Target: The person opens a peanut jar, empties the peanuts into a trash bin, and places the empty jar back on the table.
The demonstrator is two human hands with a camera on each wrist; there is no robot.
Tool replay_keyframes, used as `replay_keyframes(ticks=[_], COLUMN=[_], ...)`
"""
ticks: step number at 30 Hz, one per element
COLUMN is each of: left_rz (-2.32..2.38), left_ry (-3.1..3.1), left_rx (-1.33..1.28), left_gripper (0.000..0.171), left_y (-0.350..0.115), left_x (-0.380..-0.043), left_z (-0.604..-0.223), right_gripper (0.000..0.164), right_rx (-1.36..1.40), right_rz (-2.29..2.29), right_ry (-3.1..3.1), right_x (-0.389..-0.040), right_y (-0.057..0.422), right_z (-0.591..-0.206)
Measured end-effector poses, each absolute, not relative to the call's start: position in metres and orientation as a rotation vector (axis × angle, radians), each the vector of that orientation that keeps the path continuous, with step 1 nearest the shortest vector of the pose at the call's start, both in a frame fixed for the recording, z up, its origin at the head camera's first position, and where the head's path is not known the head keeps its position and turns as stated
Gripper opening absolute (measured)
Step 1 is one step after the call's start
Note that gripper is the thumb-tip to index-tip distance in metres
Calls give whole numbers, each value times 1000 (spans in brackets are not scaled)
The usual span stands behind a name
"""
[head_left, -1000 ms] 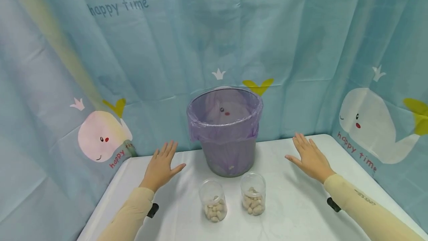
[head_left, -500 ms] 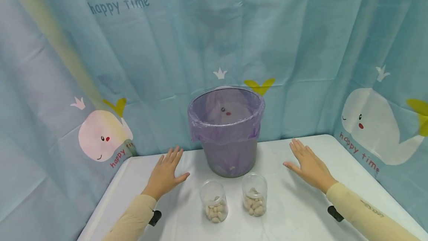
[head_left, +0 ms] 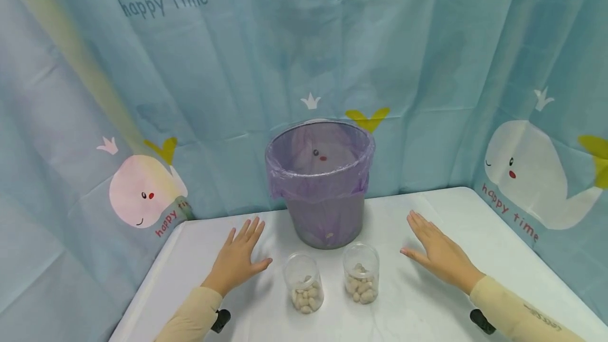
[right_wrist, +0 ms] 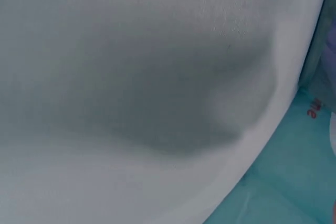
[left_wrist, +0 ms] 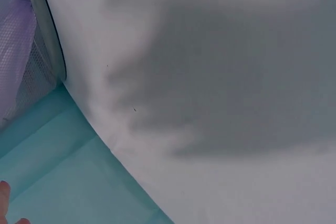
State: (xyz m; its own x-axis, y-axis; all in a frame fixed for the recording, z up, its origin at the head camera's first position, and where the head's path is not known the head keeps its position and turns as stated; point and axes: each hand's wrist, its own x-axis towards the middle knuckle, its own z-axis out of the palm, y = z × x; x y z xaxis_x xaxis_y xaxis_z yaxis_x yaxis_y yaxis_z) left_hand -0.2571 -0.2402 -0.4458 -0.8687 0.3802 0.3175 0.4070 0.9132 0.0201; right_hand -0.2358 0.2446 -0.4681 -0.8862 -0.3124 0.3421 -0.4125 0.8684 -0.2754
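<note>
Two clear jars stand side by side on the white table, each partly filled with pale, pebble-like pieces: a left jar [head_left: 304, 285] and a right jar [head_left: 361, 274]. My left hand [head_left: 236, 258] hovers left of the left jar, fingers straight and thumb spread toward it. To the right of the right jar, my right hand [head_left: 442, 253] is held over the table with straight fingers and thumb pointing inward. Neither hand touches anything. Only fingertips [left_wrist: 4, 195] show in the left wrist view, with the hand's shadow on the table.
Behind the jars stands a grey bin [head_left: 325, 223] lined with a purple plastic bag [head_left: 320, 186]. A blue curtain [head_left: 228, 94] with whale prints hangs behind and along both sides of the white table [head_left: 408, 315]. The bin's side also enters the left wrist view.
Both hands have drawn slightly back toward the person and a little inward toward the jars. The jars and bin have stayed in place.
</note>
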Motion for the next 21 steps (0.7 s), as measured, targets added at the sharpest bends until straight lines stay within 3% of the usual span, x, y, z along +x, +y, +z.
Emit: replay_keyframes(ticks=[9,21], left_rz=[-202,-259], left_ry=[-2840,-2893], left_rx=[-594,-639], left_gripper=[101,112], left_y=[-234,-222], left_x=[-245,-231], left_z=[-449,-452], right_gripper=[79,77], right_rx=[642,539], right_rz=[477,580], right_ry=[-2665,-2731], right_x=[-221,-194], right_y=[235,221], right_z=[-469,-468])
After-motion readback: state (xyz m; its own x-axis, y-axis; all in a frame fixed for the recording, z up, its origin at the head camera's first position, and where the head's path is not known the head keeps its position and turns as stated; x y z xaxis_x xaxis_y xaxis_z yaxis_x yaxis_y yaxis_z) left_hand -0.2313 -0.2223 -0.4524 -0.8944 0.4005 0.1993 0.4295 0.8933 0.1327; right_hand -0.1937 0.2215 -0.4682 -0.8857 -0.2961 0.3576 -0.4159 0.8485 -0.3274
